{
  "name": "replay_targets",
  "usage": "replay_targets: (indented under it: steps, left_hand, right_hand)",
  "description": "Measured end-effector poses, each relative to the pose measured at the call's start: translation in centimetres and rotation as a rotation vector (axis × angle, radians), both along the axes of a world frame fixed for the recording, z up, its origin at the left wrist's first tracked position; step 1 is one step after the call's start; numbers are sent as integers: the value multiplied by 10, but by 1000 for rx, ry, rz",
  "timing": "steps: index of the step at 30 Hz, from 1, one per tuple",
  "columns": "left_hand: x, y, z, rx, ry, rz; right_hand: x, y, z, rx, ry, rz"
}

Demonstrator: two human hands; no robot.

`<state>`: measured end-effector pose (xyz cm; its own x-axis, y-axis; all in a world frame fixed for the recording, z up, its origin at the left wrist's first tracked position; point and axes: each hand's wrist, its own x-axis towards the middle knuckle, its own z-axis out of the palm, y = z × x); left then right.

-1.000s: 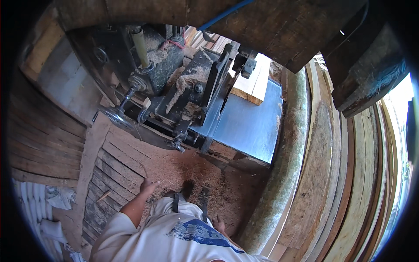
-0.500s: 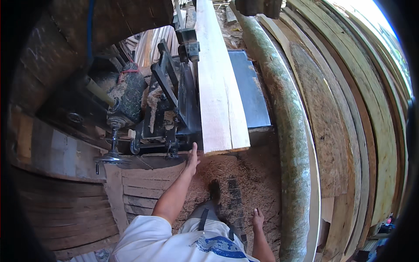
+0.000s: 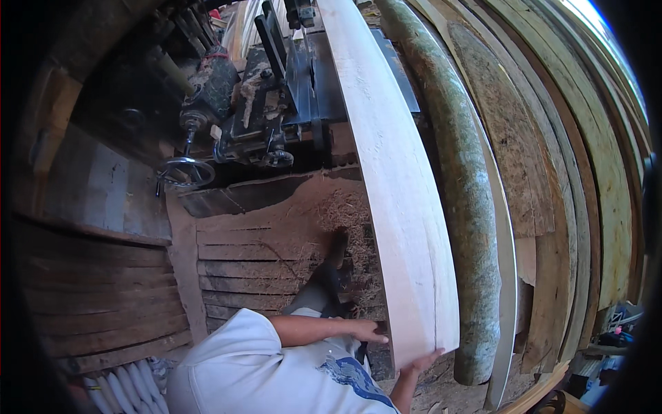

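A long pale board reaches from the machine's steel table at the top down to my body, alongside a bark-covered log. My left hand is at the board's left edge near its close end, its fingers closed on it and partly hidden. The fingers of my right hand grip the right part of that end. A black fence and guide parts stand left of the board, above the table.
A chrome handwheel sticks out from the machine at left. Stacked planks line the right side. Sawdust covers the slatted floor around my legs. A wooden wall is at lower left, with white sacks below it.
The board has come far toward me, off the table's middle, and now reaches my body. Both hands have moved onto its near end; earlier they were empty beside it.
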<state>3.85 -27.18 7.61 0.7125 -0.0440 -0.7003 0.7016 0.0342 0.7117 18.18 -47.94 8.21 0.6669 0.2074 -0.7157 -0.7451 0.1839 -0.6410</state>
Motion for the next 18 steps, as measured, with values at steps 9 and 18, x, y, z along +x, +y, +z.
replay_targets:
  steps: [9, 18]
  left_hand:
    - [-80, 160, -26, 679, -30, 533]
    - [-100, 254, -6, 610, -106, 814]
  right_hand:
    - [-27, -142, -34, -453, -107, -23]
    - [-42, -145, -21, -213, -183, -58]
